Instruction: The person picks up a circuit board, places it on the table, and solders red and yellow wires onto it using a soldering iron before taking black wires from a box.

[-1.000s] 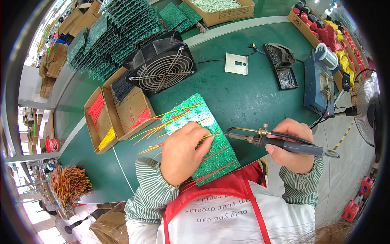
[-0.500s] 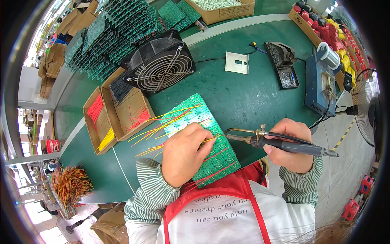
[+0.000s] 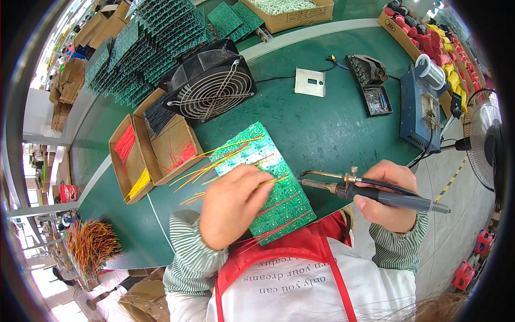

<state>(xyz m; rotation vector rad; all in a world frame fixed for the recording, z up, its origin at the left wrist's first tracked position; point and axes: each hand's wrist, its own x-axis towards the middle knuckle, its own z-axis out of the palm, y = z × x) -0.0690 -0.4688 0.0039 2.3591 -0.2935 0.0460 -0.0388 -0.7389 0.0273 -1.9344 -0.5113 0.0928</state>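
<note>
A green circuit board panel (image 3: 292, 203) lies tilted at the table's near edge, with red and yellow wires (image 3: 206, 167) running across it and out past its left side. My left hand (image 3: 229, 205) is over the board's left half, thumb and forefinger pinched on a yellow wire (image 3: 274, 181). In my right hand (image 3: 397, 219) is a soldering iron (image 3: 394, 199) with a dark grip and a thin curved solder-feed tube (image 3: 322, 174) above its barrel. Its tip points left, by the board's right edge, close to the wire end; whether they touch I cannot tell.
Cardboard trays (image 3: 156, 170) of cut wires and a black fan (image 3: 212, 88) stand left and beyond the board. Stacked circuit boards (image 3: 155, 48) fill the far left. A metal plate (image 3: 310, 82), a black holder (image 3: 370, 80) and a blue solder-feed unit (image 3: 419, 110) with a spool are at right.
My left hand has shifted a little left and turned, showing more of the board. The soldering iron has drawn slightly to the right, its tip farther from the wire.
</note>
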